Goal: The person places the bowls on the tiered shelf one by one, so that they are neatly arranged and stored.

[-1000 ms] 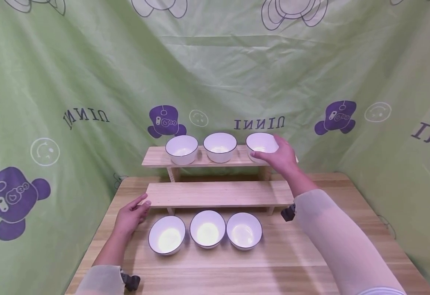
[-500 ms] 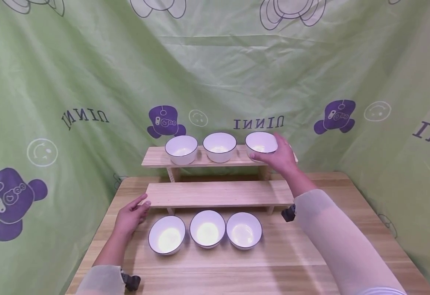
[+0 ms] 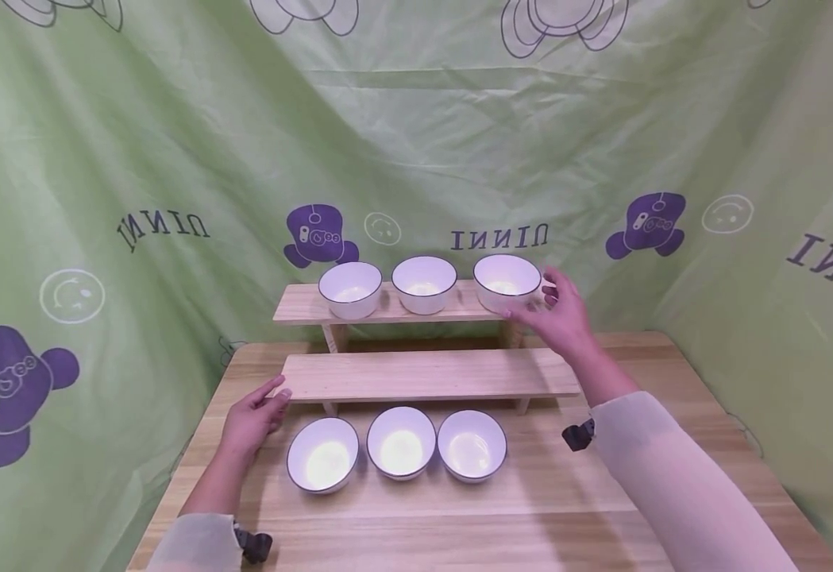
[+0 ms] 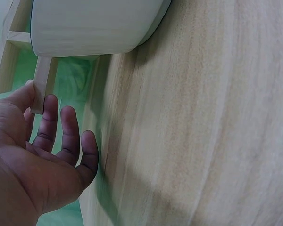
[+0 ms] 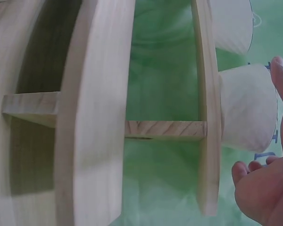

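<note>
On the upper tier (image 3: 298, 303) of a wooden two-tier stand sit three white bowls with dark rims. My right hand (image 3: 562, 319) is beside the right-end bowl (image 3: 506, 276), fingers spread and loosely bent, holding nothing. In the right wrist view, thumb and fingers lie around that bowl (image 5: 249, 108) with a gap to its wall. At the left end of the lower tier (image 3: 426, 377), my left hand (image 3: 250, 419) pinches the board's edge. The left wrist view shows its thumb and index finger at the board end (image 4: 43, 87), the other fingers loosely bent.
Three more white bowls stand in a row on the wooden table in front of the stand: left (image 3: 323, 455), middle (image 3: 402, 443) and right (image 3: 472, 446). A green printed curtain (image 3: 416, 159) hangs behind and along both sides of the table (image 3: 416, 536).
My right hand has let go of the right-end upper bowl and drawn back to the right and slightly down. The bowl stays on the upper tier. My left hand has not moved.
</note>
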A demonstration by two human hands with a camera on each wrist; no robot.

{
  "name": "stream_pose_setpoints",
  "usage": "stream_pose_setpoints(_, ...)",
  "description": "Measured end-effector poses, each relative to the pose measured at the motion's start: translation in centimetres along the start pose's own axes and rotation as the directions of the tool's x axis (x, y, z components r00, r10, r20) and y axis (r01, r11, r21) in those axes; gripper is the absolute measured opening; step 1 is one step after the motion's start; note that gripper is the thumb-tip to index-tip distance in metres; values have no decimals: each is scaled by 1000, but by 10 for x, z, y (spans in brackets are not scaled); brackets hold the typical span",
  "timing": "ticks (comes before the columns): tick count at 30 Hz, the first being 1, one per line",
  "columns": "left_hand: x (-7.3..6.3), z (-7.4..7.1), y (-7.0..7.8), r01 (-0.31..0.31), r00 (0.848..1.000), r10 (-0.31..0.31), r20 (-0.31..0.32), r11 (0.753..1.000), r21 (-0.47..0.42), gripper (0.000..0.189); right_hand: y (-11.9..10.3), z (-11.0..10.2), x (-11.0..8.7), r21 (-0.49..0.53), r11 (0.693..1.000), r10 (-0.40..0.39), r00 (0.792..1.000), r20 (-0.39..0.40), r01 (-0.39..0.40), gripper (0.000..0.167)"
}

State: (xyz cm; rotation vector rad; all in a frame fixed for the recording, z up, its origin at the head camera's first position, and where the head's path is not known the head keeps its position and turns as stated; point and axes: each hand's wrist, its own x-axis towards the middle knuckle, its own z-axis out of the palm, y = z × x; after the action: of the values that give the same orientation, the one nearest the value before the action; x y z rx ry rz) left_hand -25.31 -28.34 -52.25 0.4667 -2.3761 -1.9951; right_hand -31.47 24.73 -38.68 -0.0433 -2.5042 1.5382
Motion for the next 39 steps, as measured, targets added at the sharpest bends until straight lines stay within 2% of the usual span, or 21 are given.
stream_pose_setpoints(11, 0, 0, -1, 7, 1000, -7, -14, 1000, 19, 66, 18, -5, -20, 1, 1000, -3, 999, -48, 3, 116)
stream_pose_setpoints(18, -1, -1, 0, 14, 1000, -13, -16, 1000, 16, 67, 38, -7, -30, 21, 1000, 13, 999, -41, -12, 99)
stream_pose_setpoints(26, -2, -1, 0, 17, 1000, -16, -10, 1000, 17, 66, 60, -13, -40, 23, 999, 34, 999, -12, -33, 93)
stream_pose_setpoints(32, -3, 0, -1, 11, 1000, -10, -12, 1000, 23, 65, 78, -15, -48, -21, 999, 36, 999, 5, -36, 89)
stream_pose_setpoints(39, -1, 0, -2, 11, 1000, -11, -9, 1000, 11, 66, 99, -16, -56, -93, 994, 57, 998, -11, -57, 92)
